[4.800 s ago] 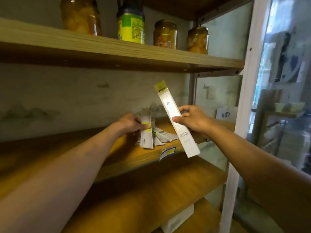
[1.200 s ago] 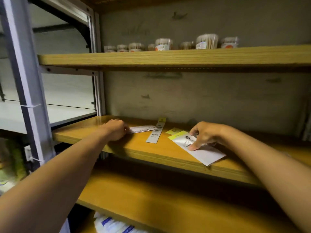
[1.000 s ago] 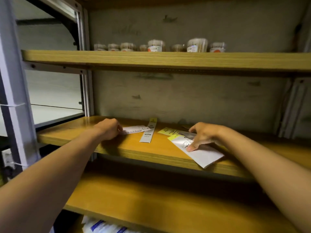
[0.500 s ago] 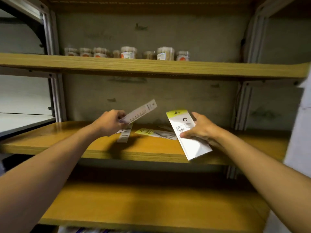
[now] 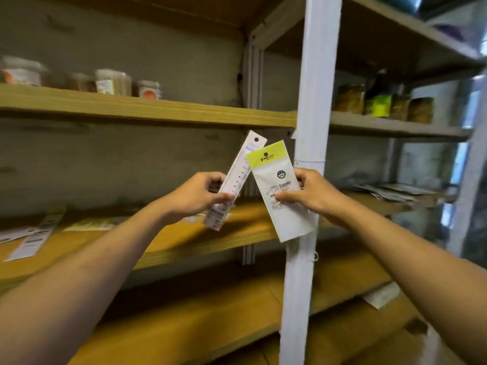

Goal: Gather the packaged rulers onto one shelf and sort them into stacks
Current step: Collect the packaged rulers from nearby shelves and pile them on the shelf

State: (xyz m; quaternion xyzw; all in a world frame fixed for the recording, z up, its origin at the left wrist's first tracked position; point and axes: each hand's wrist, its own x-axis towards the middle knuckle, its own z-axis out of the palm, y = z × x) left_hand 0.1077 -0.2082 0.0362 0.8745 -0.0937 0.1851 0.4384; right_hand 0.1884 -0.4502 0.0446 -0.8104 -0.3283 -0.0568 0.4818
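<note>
My left hand (image 5: 196, 197) grips a narrow white packaged ruler (image 5: 238, 177), tilted up to the right in the air. My right hand (image 5: 308, 193) pinches a wider white packet with a yellow-green header (image 5: 279, 188), held upright beside it; the two packets' tops nearly touch. Both are in front of the wooden middle shelf (image 5: 237, 233). More ruler packets (image 5: 34, 235) lie on that shelf at the far left. A pile of ruler packets (image 5: 395, 192) lies on the right-hand unit's shelf.
A white metal upright post (image 5: 312, 127) stands between the two shelf units, just behind my right hand. Small jars (image 5: 113, 83) line the upper left shelf; jars and a bottle (image 5: 379, 101) stand on the upper right shelf. A lower wooden shelf (image 5: 210, 312) runs below.
Both hands lifted their packets off the left shelf and carried them right and up. The view swung right, bringing the post and the right-hand unit into sight.
</note>
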